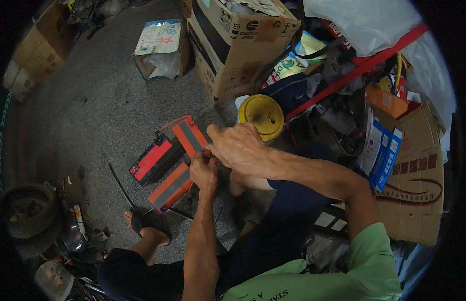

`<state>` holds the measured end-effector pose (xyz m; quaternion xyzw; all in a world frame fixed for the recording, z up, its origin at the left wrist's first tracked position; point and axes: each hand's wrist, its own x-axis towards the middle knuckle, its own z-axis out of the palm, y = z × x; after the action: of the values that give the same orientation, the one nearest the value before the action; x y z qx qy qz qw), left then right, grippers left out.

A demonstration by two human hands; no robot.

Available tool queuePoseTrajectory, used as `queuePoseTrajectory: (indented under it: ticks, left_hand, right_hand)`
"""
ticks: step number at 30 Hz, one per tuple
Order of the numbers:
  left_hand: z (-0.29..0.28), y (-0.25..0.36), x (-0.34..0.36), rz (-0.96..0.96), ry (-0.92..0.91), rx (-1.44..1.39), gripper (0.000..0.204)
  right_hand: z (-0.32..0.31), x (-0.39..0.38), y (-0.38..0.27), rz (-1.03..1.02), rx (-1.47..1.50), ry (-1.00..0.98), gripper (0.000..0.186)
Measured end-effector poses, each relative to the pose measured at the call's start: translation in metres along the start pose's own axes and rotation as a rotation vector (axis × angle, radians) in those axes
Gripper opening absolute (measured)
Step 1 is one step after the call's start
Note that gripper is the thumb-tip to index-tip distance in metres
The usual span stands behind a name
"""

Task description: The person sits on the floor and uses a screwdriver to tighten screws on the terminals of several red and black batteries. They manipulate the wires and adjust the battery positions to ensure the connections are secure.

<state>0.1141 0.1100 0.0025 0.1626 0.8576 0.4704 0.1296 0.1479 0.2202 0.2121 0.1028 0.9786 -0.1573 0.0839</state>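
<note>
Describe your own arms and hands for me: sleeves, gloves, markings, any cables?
Both the left hand and right hand are human and bare, with no gloves. No watch, band or cable shows at either wrist. The right arm has a short, light green sleeve on its upper part; the left arm shows no sleeve in this view.

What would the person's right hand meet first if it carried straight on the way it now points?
Heading leftward across the picture, the right hand would probably meet the upper orange block with a grey stripe first; any gap between them is hard to judge in one view.
</note>
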Motion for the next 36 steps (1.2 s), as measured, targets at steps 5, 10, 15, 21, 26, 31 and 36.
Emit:
queuePoseTrajectory:
  ticks: [5,10,15,21,26,31,36]
  left_hand:
    - [-0.001,0.002,0.0,-0.007,0.017,0.021,0.021]
    - [-0.001,0.003,0.0,0.016,0.004,0.015,0.021]
    - [-0.003,0.002,0.001,0.004,0.004,0.04,0.022]
    - [-0.004,0.005,0.001,-0.011,-0.038,0.025,0.023]
    - [-0.004,-0.001,0.0,0.058,-0.005,0.04,0.023]
    - [-0.002,0.008,0.001,0.026,-0.059,0.012,0.022]
    - [-0.008,0.006,0.002,0.014,-0.053,0.081,0.024]
  right_hand:
    - [0.0,-0.005,-0.002,-0.136,-0.057,0.123,0.037]
    - [0.0,-0.005,-0.006,-0.101,-0.08,0.046,0.039]
    - [0.012,-0.002,-0.002,-0.152,-0.164,0.14,0.029]
    - [-0.006,0.002,0.012,-0.355,-0.331,0.116,0.024]
    - [-0.016,0.007,0.01,-0.47,-0.293,-0.068,0.02]
    - [-0.026,0.021,0.003,-0.145,-0.352,-0.249,0.018]
    - [-0.015,0.02,0.001,-0.412,-0.59,-0.266,0.019]
